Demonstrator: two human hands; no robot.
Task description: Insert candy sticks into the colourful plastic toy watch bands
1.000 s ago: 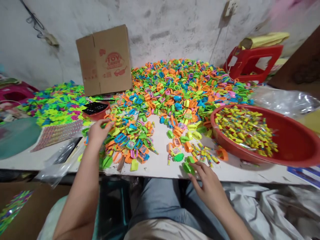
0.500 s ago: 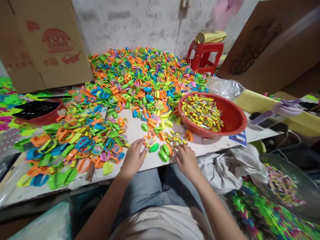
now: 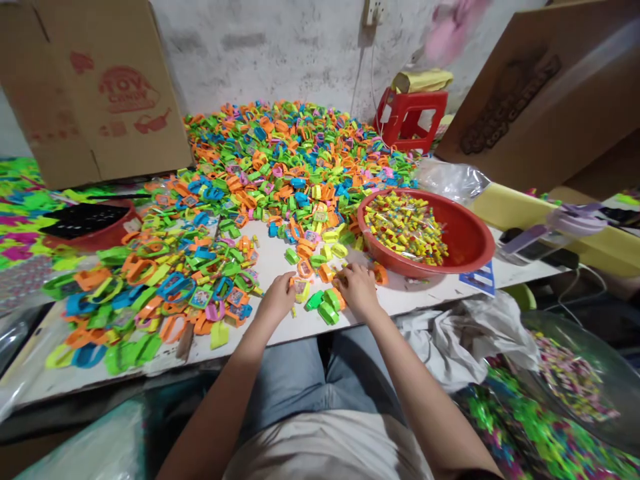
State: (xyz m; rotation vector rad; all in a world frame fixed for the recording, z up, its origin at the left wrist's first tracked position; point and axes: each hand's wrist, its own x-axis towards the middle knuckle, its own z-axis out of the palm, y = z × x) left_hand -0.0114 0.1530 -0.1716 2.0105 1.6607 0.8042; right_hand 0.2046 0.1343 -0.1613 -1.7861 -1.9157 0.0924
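Note:
My left hand [image 3: 278, 298] is at the near part of the white table, its fingers drawn together beside a yellow toy watch [image 3: 302, 291]. What its fingertips pinch, if anything, does not show. My right hand [image 3: 359, 290] reaches down with bent fingers over the spot of small yellow wrapped candies, mostly covering them. Its fingertips are hidden. Between the hands lie several green toy watches [image 3: 328, 310] and an orange toy watch [image 3: 325, 273]. A small yellow candy [image 3: 294, 311] sits just below my left fingertips.
A red basin [image 3: 470, 233] of yellow wrapped candies stands right of my hands. Colourful toy watches [image 3: 295, 153] are heaped toward the wall, with more at left [image 3: 175, 287]. Cardboard boxes [image 3: 110, 87] flank the table; a red stool [image 3: 413, 117] stands behind. A grey cloth [image 3: 465, 333] hangs at right.
My right hand has moved left and forward, onto the small candies that showed before. My left hand has shifted slightly forward and its fingers have drawn closer together. The camera view has shifted a little.

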